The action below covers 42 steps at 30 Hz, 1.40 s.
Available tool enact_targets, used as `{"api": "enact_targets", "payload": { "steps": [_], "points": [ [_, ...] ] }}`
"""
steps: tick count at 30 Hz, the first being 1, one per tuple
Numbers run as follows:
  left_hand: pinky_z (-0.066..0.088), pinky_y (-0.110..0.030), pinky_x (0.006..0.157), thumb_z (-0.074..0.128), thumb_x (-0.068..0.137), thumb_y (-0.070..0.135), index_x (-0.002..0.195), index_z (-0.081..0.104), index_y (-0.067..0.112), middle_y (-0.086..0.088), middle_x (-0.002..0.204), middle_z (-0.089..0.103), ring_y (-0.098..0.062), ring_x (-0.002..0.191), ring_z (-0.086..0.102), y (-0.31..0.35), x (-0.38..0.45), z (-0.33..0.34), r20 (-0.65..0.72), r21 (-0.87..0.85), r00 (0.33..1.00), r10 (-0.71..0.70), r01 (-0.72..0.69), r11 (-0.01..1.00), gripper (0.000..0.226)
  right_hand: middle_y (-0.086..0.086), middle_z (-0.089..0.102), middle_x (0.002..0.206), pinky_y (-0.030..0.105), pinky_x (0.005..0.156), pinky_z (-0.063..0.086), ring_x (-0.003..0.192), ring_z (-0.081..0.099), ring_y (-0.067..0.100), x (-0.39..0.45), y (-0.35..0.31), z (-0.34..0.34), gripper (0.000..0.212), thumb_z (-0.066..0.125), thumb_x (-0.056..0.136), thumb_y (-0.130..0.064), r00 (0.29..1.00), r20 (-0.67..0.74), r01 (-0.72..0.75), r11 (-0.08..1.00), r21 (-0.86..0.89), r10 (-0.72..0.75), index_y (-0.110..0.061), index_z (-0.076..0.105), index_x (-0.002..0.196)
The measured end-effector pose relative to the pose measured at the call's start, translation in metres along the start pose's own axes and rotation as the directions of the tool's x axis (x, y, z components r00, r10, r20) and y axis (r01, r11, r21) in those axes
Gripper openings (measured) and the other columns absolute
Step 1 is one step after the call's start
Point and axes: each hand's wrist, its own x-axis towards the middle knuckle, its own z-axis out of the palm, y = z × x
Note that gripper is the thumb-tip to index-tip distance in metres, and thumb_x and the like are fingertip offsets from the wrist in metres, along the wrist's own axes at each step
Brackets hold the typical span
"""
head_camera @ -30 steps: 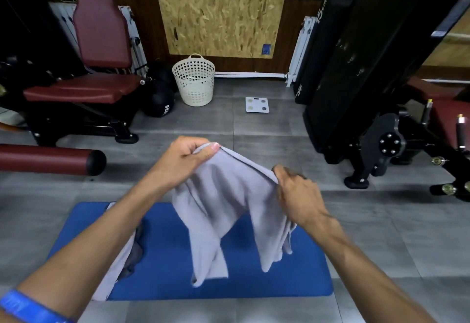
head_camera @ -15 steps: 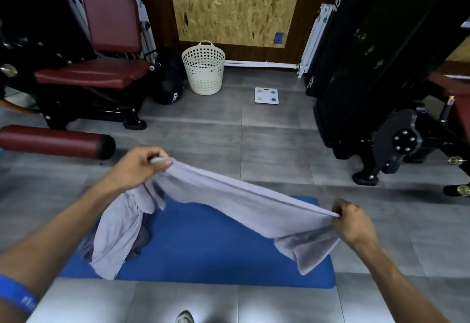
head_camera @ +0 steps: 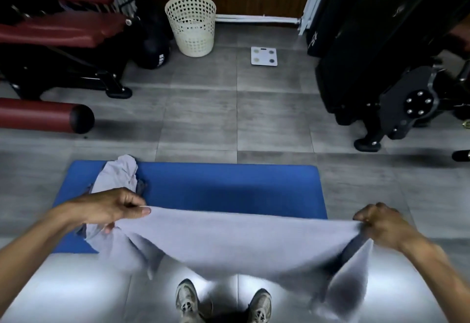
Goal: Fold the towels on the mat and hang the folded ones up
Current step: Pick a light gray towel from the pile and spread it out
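Hands spread wide apart, each pinching one end of a grey towel [head_camera: 236, 241]. Left hand [head_camera: 112, 207] grips the top edge between thumb and curled fingers, over the near left part of the blue mat [head_camera: 229, 188]. Right hand [head_camera: 381, 223] clenches the opposite end, just past the mat's near right corner, above the floor [head_camera: 203, 124]. Towel stretched taut along its upper edge between them; rest hangs down, blurred, covering the mat's near edge and part of the shoes [head_camera: 187, 299]. A loose corner droops below the right hand. Second towel [head_camera: 118, 175], crumpled, lies on the mat's far left end, just behind the left hand. Further back: cream laundry basket [head_camera: 190, 25] by the wall, white scale [head_camera: 264, 56] on the floor to its right, maroon bench [head_camera: 63, 30] at left, black machine [head_camera: 381, 43] at right.
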Motion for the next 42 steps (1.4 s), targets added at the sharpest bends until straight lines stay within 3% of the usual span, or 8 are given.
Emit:
{"api": "enact_targets", "payload": {
  "steps": [11, 15, 19, 23, 28, 31, 36, 42],
  "points": [
    [0.042, -0.033, 0.061, 0.065, 0.088, 0.043, 0.060, 0.053, 0.008, 0.000, 0.055, 0.052, -0.022, 0.056, 0.050, -0.092, 0.211, -0.025, -0.658, 0.345, 0.694, 0.292, -0.067, 0.936, 0.046, 0.028, 0.067, 0.104, 0.050, 0.085, 0.054, 0.095, 0.065, 0.045, 0.225, -0.025, 0.044, 0.035, 0.050, 0.085, -0.004, 0.780, -0.430, -0.230, 0.847, 0.479, 0.455, -0.014, 0.069, 0.112],
    [0.044, -0.035, 0.063, 0.067, 0.088, 0.016, 0.080, 0.065, 0.004, -0.015, 0.068, 0.064, -0.031, 0.065, 0.061, -0.089, 0.253, -0.047, -0.749, 0.387, 0.572, 0.335, -0.032, 0.922, 0.015, 0.021, 0.070, 0.092, 0.016, 0.060, 0.052, 0.087, 0.068, 0.042, 0.277, -0.021, 0.044, 0.039, 0.043, 0.075, -0.014, 0.704, -0.514, -0.141, 0.806, 0.575, 0.490, -0.021, 0.070, 0.102],
    [0.048, -0.038, 0.069, 0.068, 0.086, 0.009, 0.088, 0.062, 0.006, -0.016, 0.079, 0.068, -0.034, 0.072, 0.063, -0.108, 0.301, -0.040, -0.811, 0.350, 0.480, 0.336, -0.064, 0.935, 0.007, 0.015, 0.066, 0.089, 0.031, 0.039, 0.052, 0.067, 0.068, 0.037, 0.313, -0.014, 0.074, 0.031, 0.053, 0.078, 0.000, 0.687, -0.472, -0.062, 0.692, 0.720, 0.553, -0.025, 0.062, 0.092],
    [0.046, -0.038, 0.061, 0.067, 0.088, 0.014, 0.082, 0.060, 0.008, -0.013, 0.060, 0.057, -0.033, 0.058, 0.055, -0.151, 0.365, -0.001, -0.828, 0.346, 0.445, 0.342, -0.076, 0.935, 0.011, 0.012, 0.066, 0.086, 0.026, 0.063, 0.052, 0.084, 0.067, 0.034, 0.349, -0.007, 0.143, 0.029, 0.051, 0.082, -0.001, 0.671, -0.534, 0.052, 0.686, 0.726, 0.515, -0.025, 0.068, 0.086],
    [0.043, -0.033, 0.054, 0.068, 0.087, 0.010, 0.078, 0.063, 0.010, 0.001, 0.055, 0.050, -0.027, 0.052, 0.053, -0.228, 0.467, 0.072, -0.804, 0.383, 0.452, 0.387, -0.104, 0.918, 0.010, 0.023, 0.069, 0.105, 0.023, 0.080, 0.044, 0.099, 0.064, 0.039, 0.417, 0.006, 0.279, 0.035, 0.043, 0.087, 0.012, 0.664, -0.540, 0.079, 0.670, 0.738, 0.516, 0.000, 0.073, 0.100],
    [0.047, -0.034, 0.059, 0.070, 0.085, 0.010, 0.082, 0.070, 0.013, -0.002, 0.069, 0.067, -0.024, 0.062, 0.062, -0.282, 0.537, 0.122, -0.792, 0.350, 0.501, 0.349, -0.095, 0.932, 0.004, 0.012, 0.072, 0.102, 0.021, 0.061, 0.053, 0.086, 0.070, 0.036, 0.473, 0.025, 0.381, 0.041, 0.044, 0.083, -0.008, 0.697, -0.523, 0.051, 0.694, 0.718, 0.490, -0.039, 0.071, 0.084],
    [0.047, -0.036, 0.059, 0.070, 0.082, 0.011, 0.070, 0.065, 0.013, -0.011, 0.070, 0.065, -0.035, 0.067, 0.064, -0.363, 0.634, 0.201, -0.730, 0.330, 0.657, 0.188, 0.097, 0.939, 0.013, 0.014, 0.065, 0.084, 0.019, 0.047, 0.050, 0.055, 0.055, 0.021, 0.534, 0.031, 0.519, 0.037, 0.043, 0.083, 0.016, 0.733, -0.453, 0.029, 0.642, 0.766, 0.507, -0.013, 0.066, 0.087],
    [0.046, -0.038, 0.075, 0.062, 0.085, 0.014, 0.060, 0.040, 0.031, 0.000, 0.083, 0.060, -0.029, 0.079, 0.061, -0.419, 0.683, 0.282, -0.598, 0.434, 0.789, 0.141, 0.171, 0.885, 0.038, 0.019, 0.069, 0.085, 0.039, 0.067, 0.052, 0.078, 0.061, 0.039, 0.552, 0.046, 0.623, 0.045, 0.054, 0.067, 0.023, 0.798, -0.552, 0.013, 0.909, 0.417, 0.242, -0.007, 0.075, 0.093]
  ]
}}
